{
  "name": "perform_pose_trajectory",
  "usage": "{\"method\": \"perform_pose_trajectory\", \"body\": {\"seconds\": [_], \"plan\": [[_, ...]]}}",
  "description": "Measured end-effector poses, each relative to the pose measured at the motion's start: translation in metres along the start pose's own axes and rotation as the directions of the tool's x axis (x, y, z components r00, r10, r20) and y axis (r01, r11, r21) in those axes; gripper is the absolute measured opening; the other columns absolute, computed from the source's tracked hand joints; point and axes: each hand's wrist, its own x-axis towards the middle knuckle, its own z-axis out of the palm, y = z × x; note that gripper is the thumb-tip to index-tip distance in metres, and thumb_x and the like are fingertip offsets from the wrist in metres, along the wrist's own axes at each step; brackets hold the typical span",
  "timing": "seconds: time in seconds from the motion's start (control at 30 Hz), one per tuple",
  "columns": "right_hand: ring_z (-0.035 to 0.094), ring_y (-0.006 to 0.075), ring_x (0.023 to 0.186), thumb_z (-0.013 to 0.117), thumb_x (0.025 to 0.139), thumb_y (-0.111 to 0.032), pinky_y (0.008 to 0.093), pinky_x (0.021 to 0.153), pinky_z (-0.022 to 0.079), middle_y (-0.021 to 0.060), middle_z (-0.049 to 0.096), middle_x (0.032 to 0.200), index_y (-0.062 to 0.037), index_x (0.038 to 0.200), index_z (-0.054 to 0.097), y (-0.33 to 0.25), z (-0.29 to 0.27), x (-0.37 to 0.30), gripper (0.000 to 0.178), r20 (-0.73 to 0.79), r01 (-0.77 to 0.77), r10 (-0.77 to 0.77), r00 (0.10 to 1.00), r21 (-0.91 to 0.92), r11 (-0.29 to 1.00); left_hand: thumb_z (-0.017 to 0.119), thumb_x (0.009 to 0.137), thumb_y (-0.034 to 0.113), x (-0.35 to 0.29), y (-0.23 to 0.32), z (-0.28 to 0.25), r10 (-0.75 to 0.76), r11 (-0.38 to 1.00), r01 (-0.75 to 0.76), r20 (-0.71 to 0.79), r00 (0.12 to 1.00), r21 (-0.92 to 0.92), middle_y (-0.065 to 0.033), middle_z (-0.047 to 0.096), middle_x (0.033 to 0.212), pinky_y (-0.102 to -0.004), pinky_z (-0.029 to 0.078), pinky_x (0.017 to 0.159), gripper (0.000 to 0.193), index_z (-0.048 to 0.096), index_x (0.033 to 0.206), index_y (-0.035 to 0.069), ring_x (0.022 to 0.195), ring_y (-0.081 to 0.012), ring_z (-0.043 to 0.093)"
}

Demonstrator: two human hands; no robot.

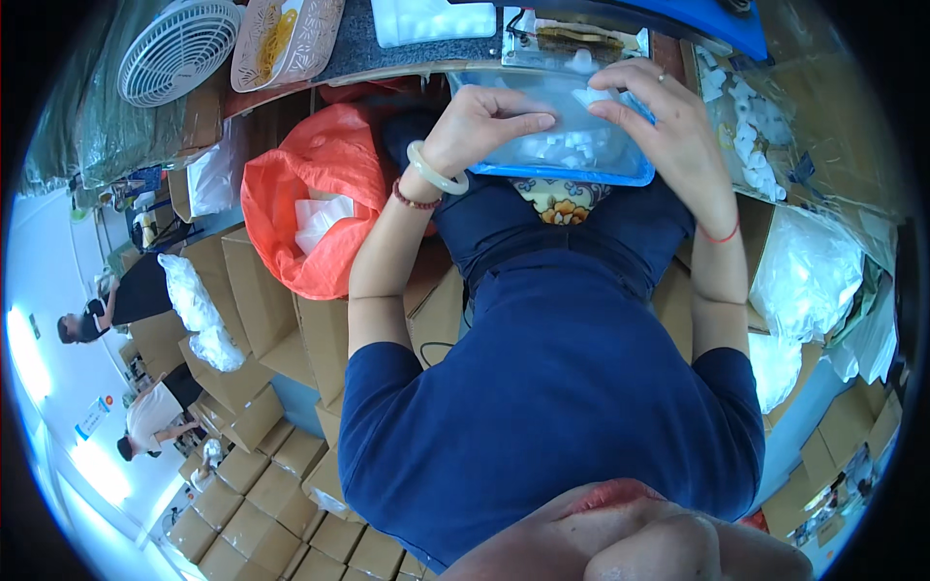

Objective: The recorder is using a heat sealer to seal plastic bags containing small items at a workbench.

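A blue-rimmed basin point(620, 179) with small white plastic pieces point(572, 150) in it rests across my lap. Over its right side, my right hand point(664, 116) pinches a small white plastic piece point(588, 96) between thumb and fingers. My left hand point(484, 126) is above the basin's left side, thumb and index finger drawn together. Blur at those fingertips hides what they hold, if anything. Between the two hands there is a small gap. Just beyond the right fingertips, another white piece point(581, 62) sits by a metal fixture point(542, 41) on the table edge.
An orange-red bag point(281, 194) with white pieces stands at my left. On the table are a white fan point(181, 53), a basket point(315, 39) of yellow bands and a white tray point(436, 21). More white pieces fill a box point(727, 126) at right. Cartons point(262, 523) and two people are behind.
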Motion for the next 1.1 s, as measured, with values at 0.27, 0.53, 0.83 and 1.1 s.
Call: {"method": "perform_pose_trajectory", "body": {"seconds": [0.27, 0.53, 0.83, 1.1], "plan": [[0.064, 0.01, 0.097, 0.073, 0.088, -0.014, 0.0236, 0.085, 0.051, 0.0027, 0.069, 0.105, -0.0037, 0.108, 0.068, 0.039, 0.006, -0.009, 0.022, -0.085, -0.26, 0.287, 0.954, 0.239, 0.935, 0.076, 0.086, 0.012, 0.013, -0.031, 0.012, -0.092, 0.987, 0.082, -0.067, 0.993, -0.141, -0.0091, 0.074, 0.094, -0.0232, 0.053, 0.08, 0.023, 0.073, 0.103, -0.004, 0.087, -0.0114, 0.068], [0.063, 0.0158, 0.1, 0.072, 0.088, -0.017, 0.0287, 0.087, 0.049, 0.0044, 0.067, 0.104, -0.0036, 0.108, 0.068, 0.046, 0.012, -0.006, 0.025, -0.001, -0.033, 0.033, 0.999, 0.059, 0.998, 0.074, 0.088, 0.012, 0.017, -0.023, 0.016, -0.088, 0.993, 0.085, -0.036, 0.995, -0.081, -0.0091, 0.074, 0.095, -0.0219, 0.053, 0.079, 0.022, 0.073, 0.103, -0.004, 0.086, -0.0109, 0.068], [0.066, 0.0194, 0.095, 0.069, 0.089, -0.025, 0.0319, 0.081, 0.05, 0.0064, 0.069, 0.106, -0.0071, 0.115, 0.064, 0.073, 0.008, -0.006, 0.032, 0.019, -0.313, 0.312, 0.95, 0.061, 0.948, 0.068, 0.092, 0.011, 0.035, -0.044, 0.025, -0.245, 0.804, 0.35, 0.269, 0.932, -0.481, -0.0188, 0.072, 0.101, -0.0302, 0.059, 0.078, 0.026, 0.067, 0.111, -0.006, 0.09, -0.0241, 0.072], [0.062, 0.0384, 0.1, 0.059, 0.093, -0.014, 0.0422, 0.082, 0.051, 0.0156, 0.065, 0.109, -0.0094, 0.111, 0.066, 0.119, -0.035, -0.081, 0.02, -0.326, -0.401, 0.234, 0.916, -0.737, 0.544, 0.065, 0.093, 0.008, 0.08, -0.062, 0.017, -0.209, 0.606, 0.248, 0.149, 0.966, -0.756, -0.0152, 0.068, 0.113, -0.0335, 0.054, 0.094, 0.023, 0.065, 0.111, -0.008, 0.11, -0.0259, 0.064]]}}
